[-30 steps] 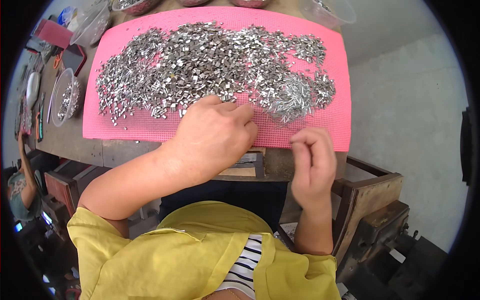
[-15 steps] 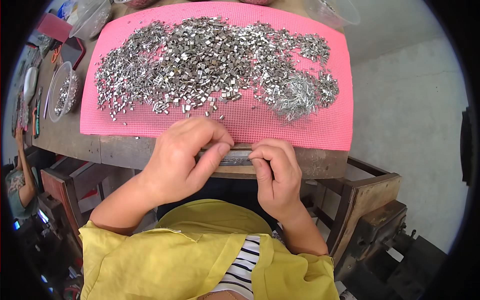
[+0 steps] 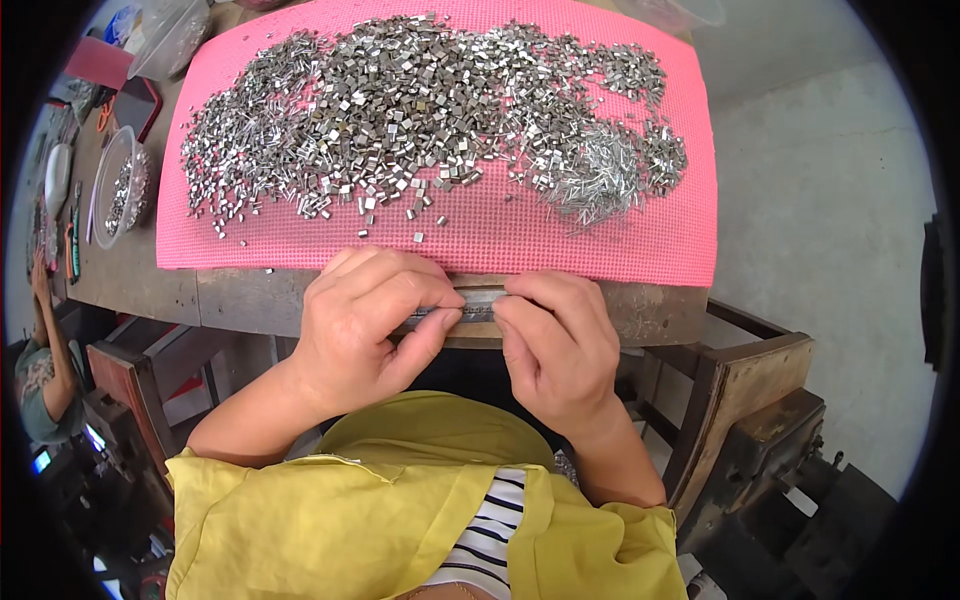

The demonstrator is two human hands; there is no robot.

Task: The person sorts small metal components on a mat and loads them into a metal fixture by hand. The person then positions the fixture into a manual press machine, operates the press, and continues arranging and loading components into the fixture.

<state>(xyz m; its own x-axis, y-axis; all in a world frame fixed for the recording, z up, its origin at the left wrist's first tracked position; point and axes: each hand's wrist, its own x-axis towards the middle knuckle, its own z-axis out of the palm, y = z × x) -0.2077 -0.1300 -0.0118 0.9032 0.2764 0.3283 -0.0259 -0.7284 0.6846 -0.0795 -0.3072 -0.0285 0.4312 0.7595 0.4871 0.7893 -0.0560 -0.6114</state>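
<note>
A narrow grey metal strip with a row of small dark marks or notches lies across the near table edge, between my hands. My left hand is closed at its left end, thumb and forefinger pinched there. My right hand closes on the right end the same way. The fingers hide both ends, so any small part between the fingertips cannot be made out. Just beyond is a pink textured mat under a broad heap of small silvery metal pieces. A cluster of thin metal pins lies at its right.
A clear plastic tub with metal bits stands on the wooden table left of the mat. More tubs are at the far left. A wooden frame stands at right. Another person's arm shows at far left.
Both hands have shifted slightly, and the left fingertips have drawn closer together over the strip. The view has moved a little, so the mat and heap sit higher.
</note>
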